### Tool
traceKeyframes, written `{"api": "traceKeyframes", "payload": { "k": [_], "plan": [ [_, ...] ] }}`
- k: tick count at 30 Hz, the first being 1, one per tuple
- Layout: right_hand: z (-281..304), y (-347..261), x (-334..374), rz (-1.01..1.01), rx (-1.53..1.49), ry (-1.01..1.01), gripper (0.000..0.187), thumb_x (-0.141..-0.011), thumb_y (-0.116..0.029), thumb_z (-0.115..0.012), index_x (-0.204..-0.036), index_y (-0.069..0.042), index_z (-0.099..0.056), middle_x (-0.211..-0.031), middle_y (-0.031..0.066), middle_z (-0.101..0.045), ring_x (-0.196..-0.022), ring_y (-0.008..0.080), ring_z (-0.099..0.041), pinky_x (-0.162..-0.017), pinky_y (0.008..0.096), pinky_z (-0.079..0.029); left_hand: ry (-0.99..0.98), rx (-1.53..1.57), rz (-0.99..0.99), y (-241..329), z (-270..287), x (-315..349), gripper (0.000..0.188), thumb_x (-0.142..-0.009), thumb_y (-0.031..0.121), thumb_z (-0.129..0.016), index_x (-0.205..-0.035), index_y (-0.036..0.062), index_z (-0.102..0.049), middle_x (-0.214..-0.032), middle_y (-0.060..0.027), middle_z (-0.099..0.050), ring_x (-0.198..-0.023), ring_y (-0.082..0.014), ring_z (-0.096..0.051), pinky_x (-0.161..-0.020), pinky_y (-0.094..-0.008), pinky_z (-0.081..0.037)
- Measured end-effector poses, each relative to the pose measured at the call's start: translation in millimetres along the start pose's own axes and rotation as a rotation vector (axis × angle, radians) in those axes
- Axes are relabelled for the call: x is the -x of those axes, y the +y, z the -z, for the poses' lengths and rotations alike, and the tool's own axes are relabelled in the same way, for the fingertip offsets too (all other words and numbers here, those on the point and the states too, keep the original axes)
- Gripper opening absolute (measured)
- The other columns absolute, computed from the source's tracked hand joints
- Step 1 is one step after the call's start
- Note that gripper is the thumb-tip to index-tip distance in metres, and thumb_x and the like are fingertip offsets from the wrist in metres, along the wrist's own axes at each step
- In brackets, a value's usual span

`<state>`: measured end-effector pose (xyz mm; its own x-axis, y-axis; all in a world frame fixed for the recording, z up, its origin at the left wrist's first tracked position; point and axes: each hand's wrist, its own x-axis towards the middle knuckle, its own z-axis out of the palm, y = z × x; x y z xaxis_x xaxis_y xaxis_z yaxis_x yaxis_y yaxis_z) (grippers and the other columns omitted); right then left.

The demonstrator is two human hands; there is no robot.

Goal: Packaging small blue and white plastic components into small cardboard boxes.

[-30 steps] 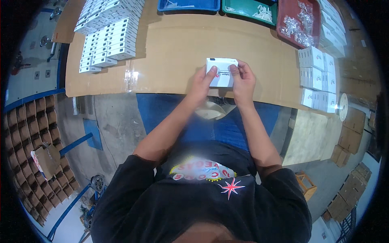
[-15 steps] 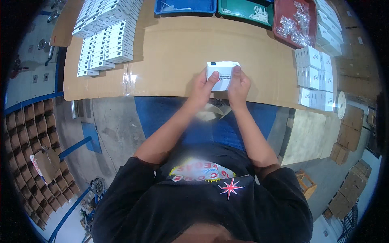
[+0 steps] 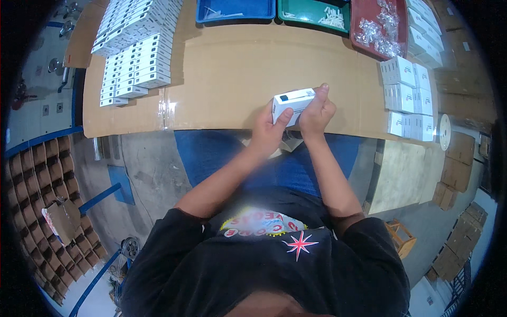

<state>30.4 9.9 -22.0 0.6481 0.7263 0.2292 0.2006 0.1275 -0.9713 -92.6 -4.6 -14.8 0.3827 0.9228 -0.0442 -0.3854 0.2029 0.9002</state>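
A small white carton (image 3: 292, 107) is held above the near edge of the cardboard-covered table, tilted with its right end higher. My left hand (image 3: 269, 126) is closed around its left side, thumb across the near face. At the right end, my right hand (image 3: 317, 112) pinches the carton's upper corner between thumb and fingers. The fingers behind the carton are hidden. A dark rectangular mark shows on its narrow top side.
Tall stacks of white cartons (image 3: 140, 58) stand at the left, with more cartons (image 3: 405, 98) at the right. Along the back are a blue tray (image 3: 235, 17), a green tray (image 3: 301, 22) with white pieces, and a red tray (image 3: 364, 50) with clear plastic packets.
The carton has tipped, its right end rising, so more of its narrow top side shows. My right thumb has moved from the broad face to the upper right corner.
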Motion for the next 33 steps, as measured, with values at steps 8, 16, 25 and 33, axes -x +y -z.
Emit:
{"api": "traceKeyframes", "payload": {
  "k": [8,16,25,33],
  "plan": [
    [-1,-2,-2,-0.098,0.021,-0.055,0.054,-0.111,-0.029,-0.044,-0.067,0.000,-0.056,-0.058,0.0005,-0.055,-0.056,0.0082,-0.049,-0.053,0.0309,-0.041,0.011,-0.049,0.021,-4,8,-4,0.042,-0.108,0.027,-0.057,-0.137,-0.0017,-0.053,-0.122,-0.0080,-0.066,-0.112,-0.0137,-0.061,-0.098,-0.0298,-0.049],
    [8,-3,-2,-0.034,0.013,-0.048,0.038,-0.106,-0.021,-0.045,-0.075,-0.001,-0.054,-0.064,0.0005,-0.051,-0.063,0.0083,-0.049,-0.057,0.0305,-0.040,-0.102,-0.014,-0.001,12,-2,-1,0.048,-0.109,0.025,-0.054,-0.146,-0.0038,-0.046,-0.140,-0.0113,-0.059,-0.126,-0.0167,-0.056,-0.109,-0.0320,-0.044],
    [12,-3,-1,-0.094,-0.121,-0.018,0.037,-0.107,-0.019,-0.044,-0.076,0.000,-0.054,-0.066,0.0036,-0.058,-0.063,0.0086,-0.052,-0.060,0.0288,-0.048,-0.091,-0.073,0.024,-3,1,3,0.038,-0.107,0.015,-0.057,-0.139,-0.0034,-0.051,-0.128,-0.0089,-0.064,-0.118,-0.0144,-0.060,-0.102,-0.0301,-0.048],
    [6,6,2,-0.044,-0.104,-0.012,0.039,-0.107,-0.018,-0.045,-0.074,0.000,-0.056,-0.064,0.0019,-0.058,-0.061,0.0076,-0.051,-0.055,0.0279,-0.043,-0.059,-0.050,0.004,-7,6,4,0.037,-0.107,0.016,-0.058,-0.137,-0.0035,-0.052,-0.123,-0.0076,-0.065,-0.112,-0.0127,-0.061,-0.097,-0.0294,-0.050]
  ]
}}
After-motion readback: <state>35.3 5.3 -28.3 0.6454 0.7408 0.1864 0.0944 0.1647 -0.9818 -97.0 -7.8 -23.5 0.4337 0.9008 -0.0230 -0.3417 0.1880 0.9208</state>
